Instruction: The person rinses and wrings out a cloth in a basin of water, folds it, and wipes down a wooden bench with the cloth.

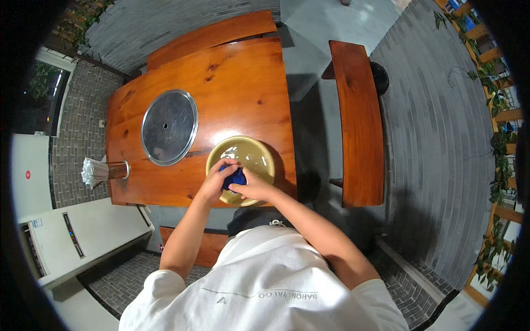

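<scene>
Over a yellow-beige basin (pixel 266 165) near the table's front edge, both my hands are closed round a bunched dark blue cloth (pixel 236 179). My left hand (pixel 214 181) wraps it from the left and far side, fingers curled over the top. My right hand (pixel 255 186) grips it from the right, thumb pressed across its near side. Bright reflections show in the basin, which looks to hold water. Part of the cloth is hidden by my fingers.
A round metal lid (pixel 170 129) is set into the wooden table (pixel 243 83). At the table's left edge lies a clear container (pixel 117 170) of wrapped sticks. Wooden benches stand behind (pixel 215 37) and to the right (pixel 359 127). A white cabinet (pixel 94 237) is at the left.
</scene>
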### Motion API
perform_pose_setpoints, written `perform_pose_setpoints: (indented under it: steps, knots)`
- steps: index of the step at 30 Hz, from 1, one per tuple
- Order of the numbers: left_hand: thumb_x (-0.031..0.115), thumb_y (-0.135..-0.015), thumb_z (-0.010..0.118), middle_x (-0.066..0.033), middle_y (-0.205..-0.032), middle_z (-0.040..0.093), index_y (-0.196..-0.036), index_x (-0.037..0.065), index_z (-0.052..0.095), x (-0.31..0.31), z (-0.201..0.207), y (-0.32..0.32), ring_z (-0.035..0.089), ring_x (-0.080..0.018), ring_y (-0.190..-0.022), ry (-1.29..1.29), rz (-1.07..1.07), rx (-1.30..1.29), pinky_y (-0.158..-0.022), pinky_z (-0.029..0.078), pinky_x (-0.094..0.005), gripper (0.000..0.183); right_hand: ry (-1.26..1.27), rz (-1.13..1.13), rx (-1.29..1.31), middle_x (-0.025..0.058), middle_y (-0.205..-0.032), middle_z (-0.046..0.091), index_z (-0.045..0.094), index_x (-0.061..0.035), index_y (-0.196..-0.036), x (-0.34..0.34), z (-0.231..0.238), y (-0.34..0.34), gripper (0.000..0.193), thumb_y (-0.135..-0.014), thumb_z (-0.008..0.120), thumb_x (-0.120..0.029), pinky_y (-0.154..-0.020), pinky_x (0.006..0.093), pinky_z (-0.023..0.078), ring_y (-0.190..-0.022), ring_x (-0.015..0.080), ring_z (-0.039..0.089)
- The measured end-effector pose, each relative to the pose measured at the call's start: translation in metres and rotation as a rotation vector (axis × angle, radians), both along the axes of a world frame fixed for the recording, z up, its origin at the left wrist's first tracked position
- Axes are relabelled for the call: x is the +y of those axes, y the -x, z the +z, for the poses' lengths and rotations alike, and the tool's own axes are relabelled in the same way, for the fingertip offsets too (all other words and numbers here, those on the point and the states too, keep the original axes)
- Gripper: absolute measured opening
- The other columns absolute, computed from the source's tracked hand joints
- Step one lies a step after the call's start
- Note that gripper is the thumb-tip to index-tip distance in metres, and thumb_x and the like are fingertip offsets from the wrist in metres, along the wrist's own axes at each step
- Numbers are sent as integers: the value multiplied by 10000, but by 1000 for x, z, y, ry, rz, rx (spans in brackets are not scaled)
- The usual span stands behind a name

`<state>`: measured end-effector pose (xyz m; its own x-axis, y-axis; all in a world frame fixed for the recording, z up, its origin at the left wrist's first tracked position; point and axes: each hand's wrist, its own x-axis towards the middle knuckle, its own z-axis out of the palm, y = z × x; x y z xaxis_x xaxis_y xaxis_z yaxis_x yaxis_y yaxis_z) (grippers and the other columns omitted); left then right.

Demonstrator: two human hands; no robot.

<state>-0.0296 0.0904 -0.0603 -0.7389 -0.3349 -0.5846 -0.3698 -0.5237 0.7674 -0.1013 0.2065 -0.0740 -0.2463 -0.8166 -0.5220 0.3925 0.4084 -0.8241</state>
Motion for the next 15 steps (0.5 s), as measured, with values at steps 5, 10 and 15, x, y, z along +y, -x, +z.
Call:
perform_pose_setpoints:
  steps: [5,10,15]
  knots:
    - [67,-784,547,-32,-885,518,-902,55,498,-9,32,-29,502,-120,-814,36,56,26,-721,418,-244,128,260,-103,179,146,-1034,519,381,-17,-1159,-15,-6,-18,505,-756,599,-229,-794,316,414,-935,213,508]
    - [72,-741,608,-32,-862,510,-924,58,494,1,35,-42,485,-104,-799,267,-3,-13,-716,410,-235,215,201,-275,-273,95,-1005,520,440,-15,-1104,-4,12,-19,388,-768,578,-152,-805,283,396,-930,158,489]
    - [57,-705,630,-46,-828,509,-952,46,486,28,19,-10,479,-115,-777,524,-213,82,-709,411,-251,287,224,-482,-334,39,-916,541,502,-25,-1022,32,9,11,249,-802,542,-135,-723,232,416,-798,99,510]
